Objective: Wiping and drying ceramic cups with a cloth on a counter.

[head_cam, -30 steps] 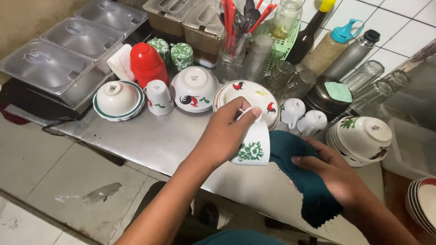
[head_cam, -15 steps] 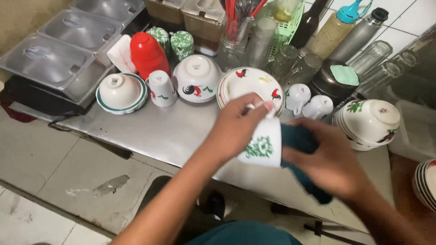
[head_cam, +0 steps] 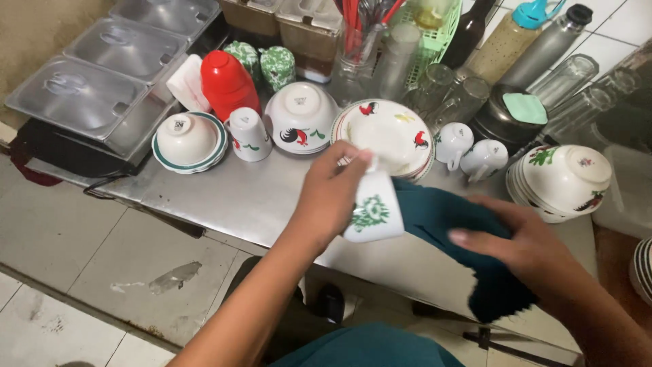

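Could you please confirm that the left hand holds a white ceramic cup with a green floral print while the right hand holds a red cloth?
Not quite: the head view shows the cloth is dark teal, not red. The left hand does hold the white ceramic cup with a green floral print, and the right hand holds the cloth.

head cam | looks steeply down (close) | steel counter (head_cam: 224, 197) ahead

left hand (head_cam: 329, 197): grip closed round white cup (head_cam: 372, 207) with green flower | right hand (head_cam: 523, 248): holding dark teal cloth (head_cam: 441, 217) against cup | below: steel tabletop (head_cam: 231, 197)
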